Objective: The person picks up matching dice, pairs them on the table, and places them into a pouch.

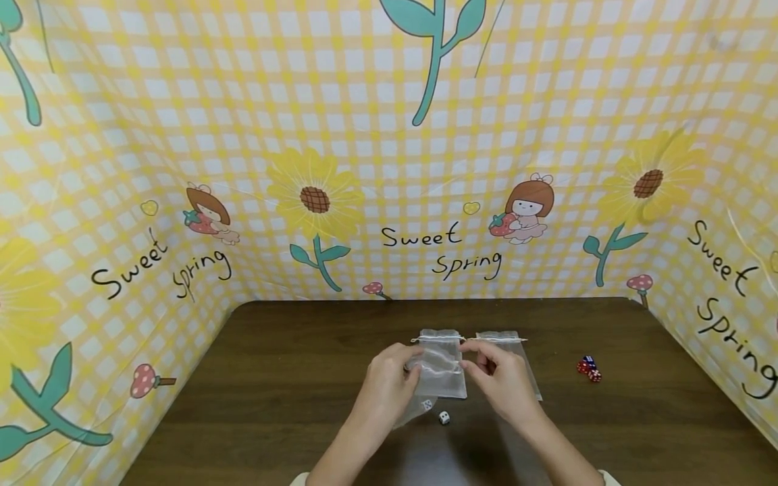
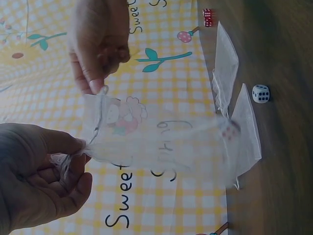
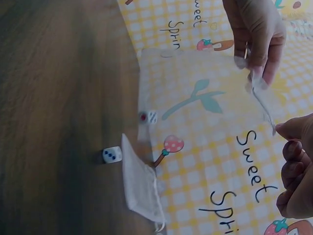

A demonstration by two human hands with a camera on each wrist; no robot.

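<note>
Between my two hands hangs a sheer white drawstring pouch (image 2: 146, 137), with a die (image 3: 153, 116) showing through its bottom end. My left hand (image 1: 389, 381) pinches one side of the pouch's gathered top between thumb and fingers. At the opposite side, my right hand (image 1: 501, 378) pinches the end of the drawstring (image 3: 266, 112) with thumb and forefinger. The cord runs across the pouch's neck from one hand to the other. Below the hands, a white die (image 1: 444, 418) with dark pips sits on the table.
Two more sheer pouches lie flat behind the hands, a left one (image 1: 444, 385) and a right one (image 1: 530, 368). Several red and blue dice (image 1: 588, 369) are clustered to the right on the brown table (image 1: 255, 405). A yellow checked cloth (image 1: 365, 121) walls the back and sides.
</note>
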